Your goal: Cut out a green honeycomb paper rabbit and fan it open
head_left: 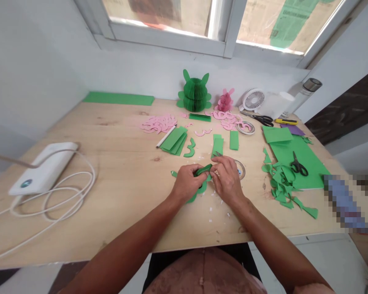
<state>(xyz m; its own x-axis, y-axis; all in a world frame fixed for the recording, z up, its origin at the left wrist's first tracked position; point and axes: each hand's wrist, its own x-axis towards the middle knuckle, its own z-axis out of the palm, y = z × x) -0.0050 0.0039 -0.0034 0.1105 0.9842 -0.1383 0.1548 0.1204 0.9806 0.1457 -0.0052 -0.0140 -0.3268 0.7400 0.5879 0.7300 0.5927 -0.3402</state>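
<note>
My left hand (187, 182) is closed around a folded green paper piece (206, 168), held above the middle of the table. Against its right end, the thumb and fingers of my right hand (228, 178) are pinched together. More green paper (192, 199) shows below my left hand, partly covered. A tape roll (242, 170) lies partly hidden behind my right hand. Small dark pointed tips (217, 154), perhaps of scissors, stick out just past my right fingers. Beyond my hands are green paper strips (218, 145) and a wavy green cutout (190, 149).
Fanned green strips (174, 141) and a white pen (166, 136) lie ahead, near pink cutouts (159, 123). Green scraps (280, 179), scissors (298, 165) and a green sheet (309, 163) are right. A green paper figure (196, 94) stands behind. A corded white box (43, 169) sits left.
</note>
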